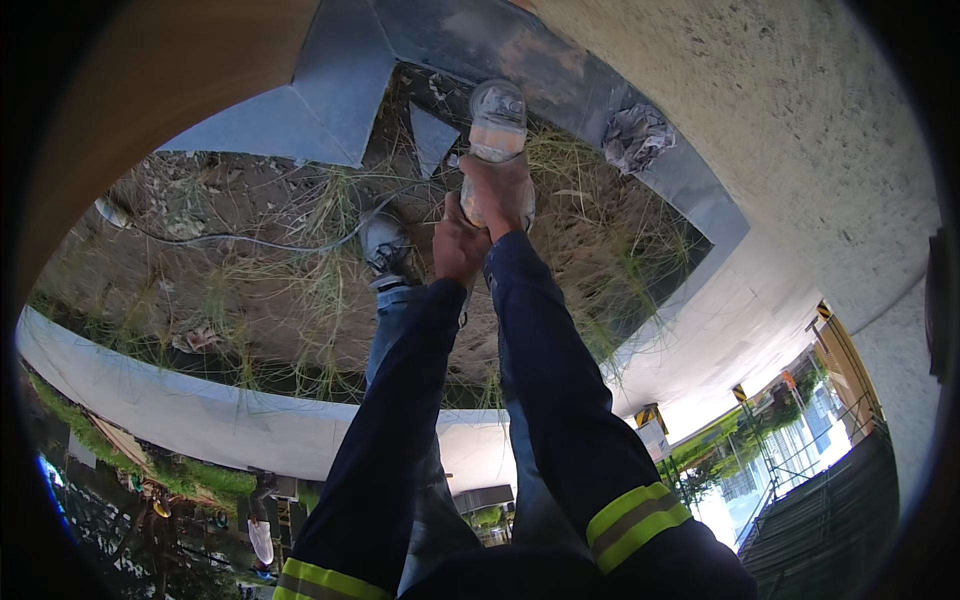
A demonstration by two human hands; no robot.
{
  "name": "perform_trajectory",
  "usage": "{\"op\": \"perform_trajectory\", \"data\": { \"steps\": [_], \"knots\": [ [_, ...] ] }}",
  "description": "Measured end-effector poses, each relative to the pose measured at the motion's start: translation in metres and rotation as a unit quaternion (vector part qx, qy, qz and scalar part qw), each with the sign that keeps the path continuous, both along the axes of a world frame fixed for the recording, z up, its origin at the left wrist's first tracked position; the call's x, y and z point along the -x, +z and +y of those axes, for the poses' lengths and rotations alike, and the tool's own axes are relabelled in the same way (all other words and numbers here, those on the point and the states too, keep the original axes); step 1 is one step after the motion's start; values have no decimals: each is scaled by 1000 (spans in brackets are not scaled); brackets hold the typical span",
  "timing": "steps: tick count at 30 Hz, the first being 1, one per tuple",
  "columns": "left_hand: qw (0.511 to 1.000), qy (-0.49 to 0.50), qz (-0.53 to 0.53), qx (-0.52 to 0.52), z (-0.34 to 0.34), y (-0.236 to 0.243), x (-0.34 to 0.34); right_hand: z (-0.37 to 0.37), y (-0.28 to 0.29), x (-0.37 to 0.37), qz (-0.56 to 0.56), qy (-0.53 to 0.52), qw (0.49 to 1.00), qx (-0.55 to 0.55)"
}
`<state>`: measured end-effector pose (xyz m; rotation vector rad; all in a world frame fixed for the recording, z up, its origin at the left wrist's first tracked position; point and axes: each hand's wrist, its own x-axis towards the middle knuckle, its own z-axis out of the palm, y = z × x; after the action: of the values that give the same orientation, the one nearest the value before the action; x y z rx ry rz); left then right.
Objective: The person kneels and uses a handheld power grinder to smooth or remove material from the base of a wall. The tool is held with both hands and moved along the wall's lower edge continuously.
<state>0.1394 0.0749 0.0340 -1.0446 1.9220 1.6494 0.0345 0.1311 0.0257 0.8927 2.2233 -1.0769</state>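
Both my hands grip a dust-covered power tool with a worn orange body and a rounded grey head; it looks like an angle grinder. My right hand wraps around its middle, just below the orange part. Close by, on the lower left, my left hand is closed around the rear end, which the fingers mostly hide. The tool's head points away from me, toward the grey slab edging. A triangular grey tile piece lies left of the head.
A grey cable crosses the soil to a pale connector at the left. My left shoe stands among dry grass tufts. Crumpled paper-like scrap lies on the edging beside the rough wall. A pale curb runs behind me.
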Motion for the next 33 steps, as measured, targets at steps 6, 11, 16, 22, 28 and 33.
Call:
{"op": "perform_trajectory", "data": {
  "steps": [6,11,16,22,28,33],
  "knots": [
    [999,1,-47,16,2,12,9,-6,5,5,17,21,1000,8],
    [978,112,177,19,-35,-21,3,-59,12,26,-3,85,996,17],
    [975,164,138,-56,-38,-24,-1,-69,18,26,-24,83,996,28],
    [998,43,51,-8,2,11,9,5,-11,-4,30,-3,1000,2],
    [998,29,24,41,9,-2,1,-3,0,5,16,29,999,5],
    [992,94,83,28,-27,-26,1,-53,7,25,7,93,995,19]
  ]
}}
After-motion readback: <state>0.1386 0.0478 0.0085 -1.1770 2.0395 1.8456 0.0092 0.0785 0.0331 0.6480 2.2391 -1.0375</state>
